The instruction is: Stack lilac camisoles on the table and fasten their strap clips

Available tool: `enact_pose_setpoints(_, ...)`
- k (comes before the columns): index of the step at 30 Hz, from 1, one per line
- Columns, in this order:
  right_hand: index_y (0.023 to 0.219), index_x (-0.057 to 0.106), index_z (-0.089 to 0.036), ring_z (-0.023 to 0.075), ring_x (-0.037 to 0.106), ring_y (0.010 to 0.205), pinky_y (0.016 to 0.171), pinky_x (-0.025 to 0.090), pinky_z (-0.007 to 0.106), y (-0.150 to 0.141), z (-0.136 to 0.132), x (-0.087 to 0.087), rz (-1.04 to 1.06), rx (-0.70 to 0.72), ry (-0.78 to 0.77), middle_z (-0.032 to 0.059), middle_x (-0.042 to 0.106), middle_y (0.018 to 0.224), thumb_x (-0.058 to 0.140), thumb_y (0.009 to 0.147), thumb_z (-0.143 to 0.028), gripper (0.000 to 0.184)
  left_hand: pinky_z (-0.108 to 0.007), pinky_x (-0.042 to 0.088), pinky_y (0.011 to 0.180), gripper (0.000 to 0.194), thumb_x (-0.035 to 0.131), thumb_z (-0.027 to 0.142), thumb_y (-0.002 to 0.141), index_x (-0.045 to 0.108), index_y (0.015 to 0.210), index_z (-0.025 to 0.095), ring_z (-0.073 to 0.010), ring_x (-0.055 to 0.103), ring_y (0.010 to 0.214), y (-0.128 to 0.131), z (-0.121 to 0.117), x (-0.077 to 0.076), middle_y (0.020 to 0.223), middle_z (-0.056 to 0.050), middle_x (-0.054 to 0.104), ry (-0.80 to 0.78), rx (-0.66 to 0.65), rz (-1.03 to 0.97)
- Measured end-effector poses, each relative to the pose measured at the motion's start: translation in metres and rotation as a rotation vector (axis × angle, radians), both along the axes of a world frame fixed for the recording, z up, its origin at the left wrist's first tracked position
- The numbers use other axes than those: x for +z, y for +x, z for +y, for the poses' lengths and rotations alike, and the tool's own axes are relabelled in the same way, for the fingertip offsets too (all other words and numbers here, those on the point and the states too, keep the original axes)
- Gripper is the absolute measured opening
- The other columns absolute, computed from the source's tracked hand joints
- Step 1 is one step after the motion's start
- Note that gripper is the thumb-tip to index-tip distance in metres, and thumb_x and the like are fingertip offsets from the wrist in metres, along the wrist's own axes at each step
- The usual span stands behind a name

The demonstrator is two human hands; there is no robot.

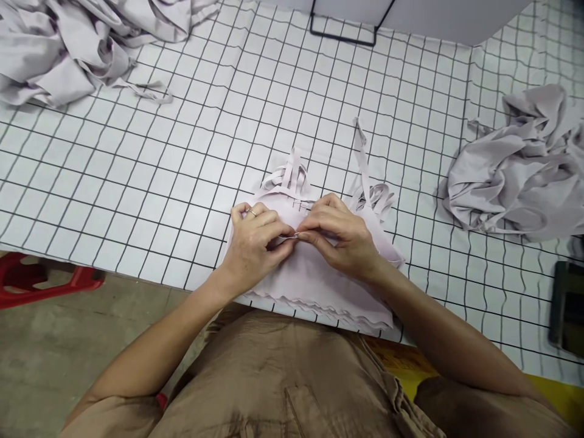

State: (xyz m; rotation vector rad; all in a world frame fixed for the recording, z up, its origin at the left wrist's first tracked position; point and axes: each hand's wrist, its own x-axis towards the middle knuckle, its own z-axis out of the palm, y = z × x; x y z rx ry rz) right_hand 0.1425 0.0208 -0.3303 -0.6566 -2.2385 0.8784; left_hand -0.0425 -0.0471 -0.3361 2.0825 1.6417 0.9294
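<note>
A pale pink strappy garment, seemingly a camisole top (319, 286), lies flat near the table's front edge, with layered wavy hems toward me. Its thin straps (360, 152) stretch and bunch at the far side. Above its middle, my left hand (258, 240) pinches a narrow edge of the fabric between thumb and forefinger. My right hand (340, 234) pinches the same spot from the right, the fingertips of both hands almost meeting. A small light piece shows between them, too small to make out. A ring sits on one left finger.
The table has a white cloth with a black grid (182, 152). Heaps of similar fabric lie at far left (68, 48) and right (515, 170). A black wire stand (344, 39) is at the back, a dark phone-like object (566, 307) at right, a red stool (50, 280) at left.
</note>
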Motion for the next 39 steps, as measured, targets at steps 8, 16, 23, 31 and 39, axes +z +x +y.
enact_pose_setpoints(8,0.086,0.063,-0.021,0.0208,0.051,0.083,0.078,0.044,0.041,0.001,0.001,-0.001,-0.058,0.004,0.103,0.0028,0.064,0.071,0.058,0.096,-0.013,0.014,-0.041,0.030,0.091,0.014,0.068,0.025,0.092,0.070,0.079,0.021,-0.0166,0.055,0.076,-0.001,0.000,0.000,0.066,0.004,0.060,-0.003,-0.009,-0.002)
enact_pose_setpoints(16,0.079,0.061,-0.018,0.0213,0.046,0.084,0.085,0.042,0.047,0.005,0.000,0.011,-0.289,0.105,0.223,0.0047,0.058,0.072,0.047,0.097,-0.008,0.025,-0.041,0.030,0.091,0.018,0.067,0.023,0.093,0.070,0.075,0.021,-0.0162,0.054,0.075,-0.003,-0.001,-0.001,0.065,0.004,0.058,0.023,-0.036,-0.024)
enact_pose_setpoints(23,0.072,0.066,-0.018,0.0178,0.045,0.076,0.094,0.040,0.053,0.001,0.043,0.045,-0.532,0.317,0.043,0.0010,0.055,0.066,0.054,0.100,-0.021,0.030,-0.041,0.032,0.090,0.016,0.069,0.030,0.093,0.073,0.081,0.022,-0.0181,0.058,0.079,-0.007,0.002,-0.001,0.072,0.001,0.068,-0.081,-0.064,-0.037)
enact_pose_setpoints(31,0.071,0.068,-0.022,0.0188,0.048,0.082,0.106,0.032,0.063,-0.045,0.112,0.066,-0.356,0.246,0.031,-0.0012,0.047,0.064,0.051,0.101,-0.039,0.039,-0.046,0.029,0.099,0.011,0.074,0.029,0.090,0.070,0.084,0.020,-0.0178,0.062,0.080,-0.023,-0.002,0.014,0.081,0.001,0.075,-0.077,-0.039,0.019)
enact_pose_setpoints(39,0.111,0.070,-0.018,0.0276,0.055,0.113,0.108,0.031,0.071,-0.055,0.095,0.048,-0.484,0.067,0.103,0.0112,0.066,0.113,0.052,0.099,-0.023,0.022,-0.054,0.038,0.103,0.036,0.072,0.032,0.090,0.064,0.122,0.018,-0.0311,0.062,0.114,-0.033,-0.010,0.013,0.118,-0.014,0.068,0.079,0.128,0.242)
